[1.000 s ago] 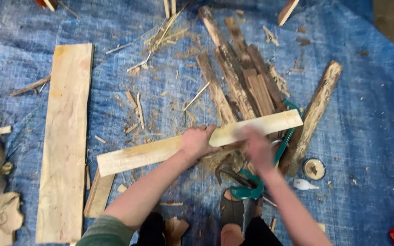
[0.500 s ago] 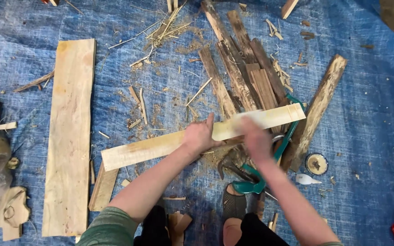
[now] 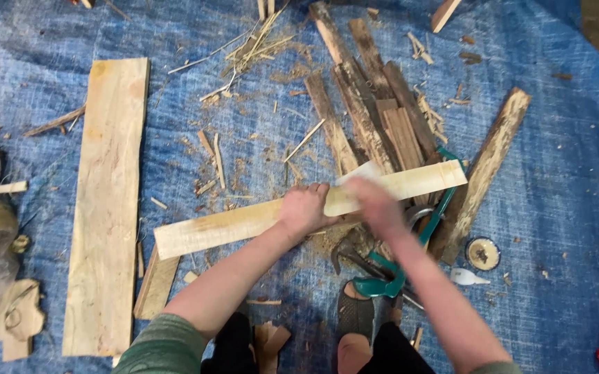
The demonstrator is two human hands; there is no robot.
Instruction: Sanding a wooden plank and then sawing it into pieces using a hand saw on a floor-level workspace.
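Below the head camera, the left hand (image 3: pixel 304 208) is closed over the middle of a pale slat (image 3: pixel 244 221) that lies slantwise on the blue tarp (image 3: pixel 556 180), its right end resting across a heap of dark offcuts (image 3: pixel 376 118) and a green-handled tool (image 3: pixel 382 280). The right hand (image 3: pixel 376 201) is blurred at the slat's upper edge, seemingly pressing a small pale sheet (image 3: pixel 358 173) to the wood, though how tightly its fingers curl I cannot tell. Well apart on the left lies a wide board (image 3: pixel 105 201), and a bark-edged stick (image 3: pixel 486 166) leans just right of the heap, with a sandalled foot (image 3: pixel 355 325) near the tool.
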